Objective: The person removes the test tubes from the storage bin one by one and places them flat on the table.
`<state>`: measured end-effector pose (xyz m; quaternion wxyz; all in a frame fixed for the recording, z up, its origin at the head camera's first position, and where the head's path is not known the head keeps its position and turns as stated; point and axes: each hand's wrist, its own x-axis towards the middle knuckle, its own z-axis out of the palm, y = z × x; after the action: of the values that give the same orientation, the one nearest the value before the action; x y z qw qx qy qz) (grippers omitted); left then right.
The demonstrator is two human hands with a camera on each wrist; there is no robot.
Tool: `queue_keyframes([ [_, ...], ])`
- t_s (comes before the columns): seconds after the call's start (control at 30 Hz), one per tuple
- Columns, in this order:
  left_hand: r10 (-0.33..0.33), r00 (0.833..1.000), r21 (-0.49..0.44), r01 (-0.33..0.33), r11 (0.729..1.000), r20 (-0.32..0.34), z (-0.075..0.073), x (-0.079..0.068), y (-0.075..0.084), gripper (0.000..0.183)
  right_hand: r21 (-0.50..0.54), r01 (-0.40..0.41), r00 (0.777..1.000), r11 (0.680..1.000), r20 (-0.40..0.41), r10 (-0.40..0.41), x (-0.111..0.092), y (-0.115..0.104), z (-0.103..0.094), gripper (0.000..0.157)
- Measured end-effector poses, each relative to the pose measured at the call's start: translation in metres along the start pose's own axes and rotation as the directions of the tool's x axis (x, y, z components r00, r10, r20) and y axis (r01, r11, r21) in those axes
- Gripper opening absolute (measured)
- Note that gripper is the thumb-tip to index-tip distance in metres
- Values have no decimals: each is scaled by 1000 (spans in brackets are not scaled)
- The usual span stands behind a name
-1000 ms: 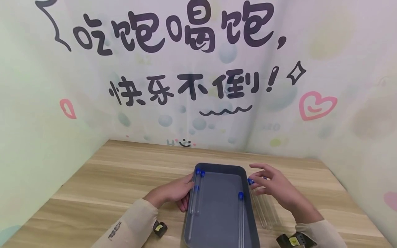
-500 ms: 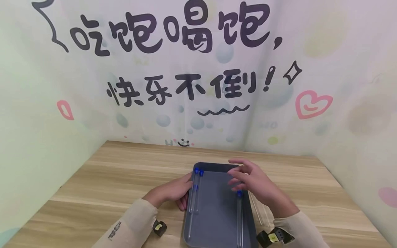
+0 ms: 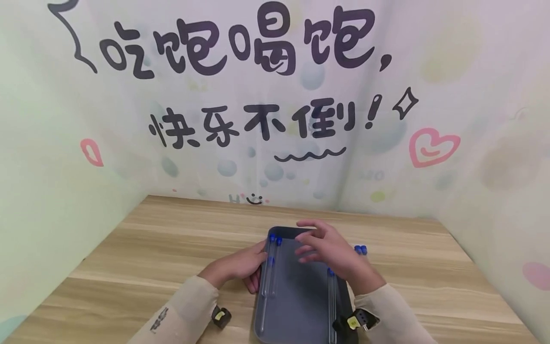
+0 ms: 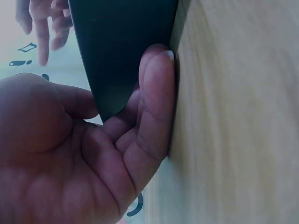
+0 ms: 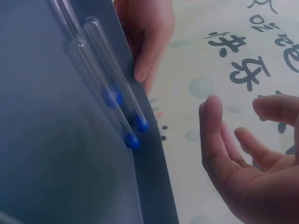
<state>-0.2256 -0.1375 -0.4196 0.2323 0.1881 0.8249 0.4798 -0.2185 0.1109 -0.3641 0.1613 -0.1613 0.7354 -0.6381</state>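
Observation:
A dark grey tray (image 3: 296, 306) lies lengthwise on the table. My left hand (image 3: 240, 267) grips its left side; in the left wrist view the thumb is at the rim and the other fingers curl against the wall. Over the tray's far half hovers my right hand (image 3: 331, 248), fingers spread and loosely bent, holding nothing. Clear tubes with blue caps (image 5: 100, 60) lie along the tray's left wall. Another blue-capped tube (image 3: 332, 301) lies along the right wall, partly hidden by the right arm.
Two blue caps (image 3: 361, 249) show on the table right of the tray, their tubes hidden behind the right arm. A wood-grain table (image 3: 172, 239) spreads around the tray. A printed cloth backdrop (image 3: 215, 167) rises behind it.
My right hand has moved left from the blue caps outside the tray to above the tray. Those caps have come into view behind it. The left hand keeps its grip.

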Motion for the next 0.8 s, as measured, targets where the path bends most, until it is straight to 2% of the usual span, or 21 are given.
queue_keyframes([
  [0.23,-8,1000,-13,8,1000,3,0,0,-1,43,42,-35,999,999,-17,36,15,11,16,46],
  [0.53,-20,1000,-30,20,999,4,-1,2,-2,49,77,-104,993,992,-44,108,30,29,29,47],
  [0.8,-32,999,-48,32,998,8,0,0,-2,48,93,-141,990,986,7,141,35,37,34,45],
])
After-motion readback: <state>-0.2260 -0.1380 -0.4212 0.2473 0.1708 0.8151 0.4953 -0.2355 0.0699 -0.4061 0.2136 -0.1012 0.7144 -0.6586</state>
